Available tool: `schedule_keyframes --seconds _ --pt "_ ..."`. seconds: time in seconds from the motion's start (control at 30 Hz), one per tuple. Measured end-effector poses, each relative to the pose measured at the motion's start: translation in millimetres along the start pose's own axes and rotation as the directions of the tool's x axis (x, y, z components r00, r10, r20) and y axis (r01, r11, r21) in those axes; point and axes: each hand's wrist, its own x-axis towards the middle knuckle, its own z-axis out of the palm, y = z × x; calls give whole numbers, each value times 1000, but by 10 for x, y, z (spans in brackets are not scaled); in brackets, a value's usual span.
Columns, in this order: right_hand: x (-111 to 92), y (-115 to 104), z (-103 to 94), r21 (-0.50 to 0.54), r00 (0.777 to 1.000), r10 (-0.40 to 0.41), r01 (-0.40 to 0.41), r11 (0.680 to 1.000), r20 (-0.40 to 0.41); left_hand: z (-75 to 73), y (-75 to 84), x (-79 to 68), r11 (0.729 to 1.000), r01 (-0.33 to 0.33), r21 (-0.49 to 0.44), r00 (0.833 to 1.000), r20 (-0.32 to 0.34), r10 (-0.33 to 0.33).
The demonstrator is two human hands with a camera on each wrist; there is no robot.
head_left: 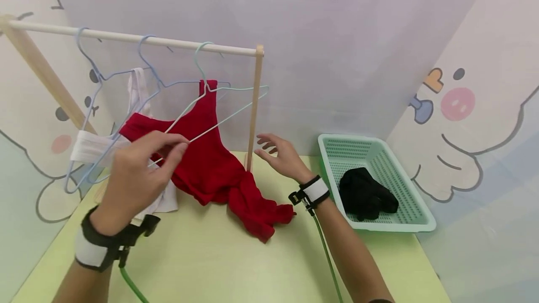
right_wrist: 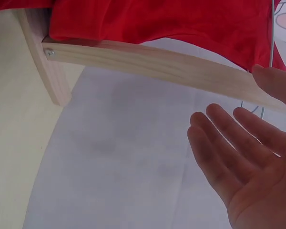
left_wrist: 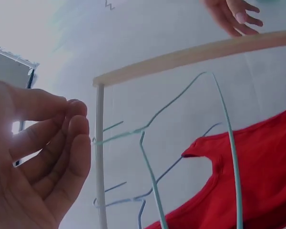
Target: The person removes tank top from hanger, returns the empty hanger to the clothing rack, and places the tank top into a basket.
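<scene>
My left hand [head_left: 141, 167] is raised before the light green hanger [head_left: 233, 117], its thumb and fingertips drawn together. In the left wrist view nothing shows between those fingers, and the hanger wire stands apart from them. Behind that bare hanger, a red garment [head_left: 206, 130] hangs by its straps from a blue hanger [left_wrist: 169, 169], its lower end lying on the table. My right hand [head_left: 286, 158] hovers just right of the rack's wooden post [head_left: 255, 106]. In the right wrist view its fingers spread loosely and hold nothing.
A white garment [head_left: 101, 147] hangs on another blue hanger at the left. The white rod [head_left: 118, 36] spans the wooden rack. At the right, a green basket [head_left: 404, 167] holds a black garment [head_left: 365, 195]. A patterned wall stands behind the yellow table [head_left: 202, 251].
</scene>
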Motion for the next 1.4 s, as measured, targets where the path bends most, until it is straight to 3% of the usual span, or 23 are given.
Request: schedule_keyframes --seconds 0.2,0.37,0.43,0.6,0.83,0.93,1.03,1.23,1.4 --pt "64 71 112 63 999 24 -21 998 -45 -239 -110 63 996 66 65 996 -58 -63" --pt "94 118 167 120 996 44 -34 992 -77 -402 -241 212 964 192 184 980 -97 -176" --pt "109 124 185 131 995 53 -42 990 -81 -444 -303 295 941 242 235 970 -68 -232" --pt "166 92 210 119 995 47 -37 992 -84 -478 -521 500 909 289 302 941 86 -328" --pt "208 62 243 124 995 47 -36 992 -83 -452 -740 711 883 320 344 849 309 -429" --pt "212 63 261 127 996 49 -39 991 -75 -437 -773 760 893 282 350 828 381 -411" --pt "210 57 275 115 996 49 -40 993 -77 -428 -793 814 907 258 333 822 418 -388" --pt "213 41 270 110 995 50 -41 993 -85 -412 -814 889 902 295 314 797 441 -414" --pt "219 46 264 103 995 45 -36 994 -86 -387 -831 881 906 289 309 814 419 -402"
